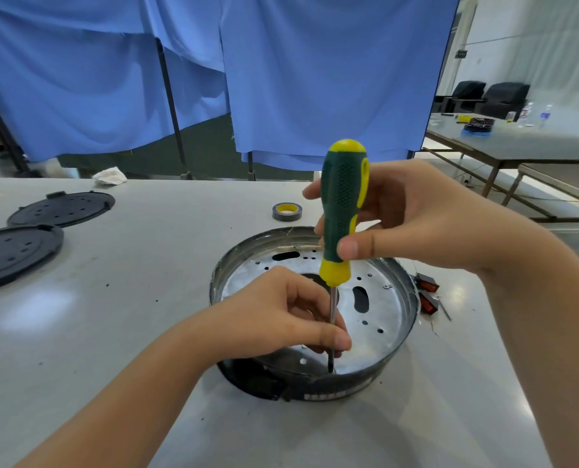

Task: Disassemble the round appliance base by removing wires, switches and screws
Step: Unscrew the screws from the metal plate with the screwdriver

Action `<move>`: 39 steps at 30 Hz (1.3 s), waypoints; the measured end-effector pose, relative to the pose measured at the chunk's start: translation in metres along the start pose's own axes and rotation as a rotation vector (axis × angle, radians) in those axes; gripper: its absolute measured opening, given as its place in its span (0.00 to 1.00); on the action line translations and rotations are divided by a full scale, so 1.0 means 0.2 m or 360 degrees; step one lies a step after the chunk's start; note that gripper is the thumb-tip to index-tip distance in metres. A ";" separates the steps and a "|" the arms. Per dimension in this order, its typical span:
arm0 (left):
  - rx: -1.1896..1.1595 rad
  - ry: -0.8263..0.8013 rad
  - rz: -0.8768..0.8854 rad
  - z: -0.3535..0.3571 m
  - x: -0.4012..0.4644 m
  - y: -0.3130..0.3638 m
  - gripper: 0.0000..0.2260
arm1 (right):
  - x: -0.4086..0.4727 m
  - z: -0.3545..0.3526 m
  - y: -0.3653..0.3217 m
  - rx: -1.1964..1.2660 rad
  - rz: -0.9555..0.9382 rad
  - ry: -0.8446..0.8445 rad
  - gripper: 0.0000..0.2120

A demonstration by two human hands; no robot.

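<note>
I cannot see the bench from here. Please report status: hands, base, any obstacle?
Right hand grips screwdriver handle; left hand pinches its shaft. Tip down inside round base, near front wall. Two red switches out, beside base. Nothing in the way.

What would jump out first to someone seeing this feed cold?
The green-and-yellow screwdriver stands upright at centre, its handle held by the right hand while the left hand pinches the shaft low down. Its tip sits inside the round metal base near the front rim. Behind hangs a blue curtain; two black perforated discs lie far left.
</note>
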State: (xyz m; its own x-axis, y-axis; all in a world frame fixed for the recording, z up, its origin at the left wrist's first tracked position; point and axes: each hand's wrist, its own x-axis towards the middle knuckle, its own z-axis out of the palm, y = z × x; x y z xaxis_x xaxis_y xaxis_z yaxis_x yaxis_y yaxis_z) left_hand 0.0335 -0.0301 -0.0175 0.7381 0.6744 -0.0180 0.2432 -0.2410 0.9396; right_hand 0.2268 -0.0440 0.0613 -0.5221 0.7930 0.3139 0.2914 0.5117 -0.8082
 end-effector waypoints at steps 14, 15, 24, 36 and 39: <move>-0.0178 -0.0003 0.0019 0.01 -0.01 -0.01 0.05 | 0.03 0.03 0.04 -0.0160 0.0164 0.0072 0.25; -0.0158 -0.0001 0.0024 0.01 -0.01 -0.01 0.05 | 0.03 0.04 0.03 -0.0274 0.0153 0.0150 0.26; -0.0044 0.0070 0.0078 0.01 -0.01 0.01 0.07 | 0.01 0.00 0.04 0.0360 0.0017 -0.0215 0.25; 0.0134 0.0179 0.0067 0.04 -0.01 0.02 0.08 | 0.01 0.02 0.02 0.0131 0.0007 -0.0019 0.22; 0.0008 0.0067 0.0045 0.02 -0.03 0.02 0.06 | -0.01 -0.01 0.01 0.0301 0.0012 -0.0109 0.28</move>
State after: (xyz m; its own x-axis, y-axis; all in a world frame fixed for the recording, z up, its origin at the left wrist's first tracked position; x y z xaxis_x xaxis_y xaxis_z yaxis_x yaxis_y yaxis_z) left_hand 0.0334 -0.0374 -0.0144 0.7177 0.6960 0.0227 0.2260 -0.2637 0.9378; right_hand 0.2302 -0.0430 0.0596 -0.5755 0.7691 0.2779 0.1432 0.4293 -0.8917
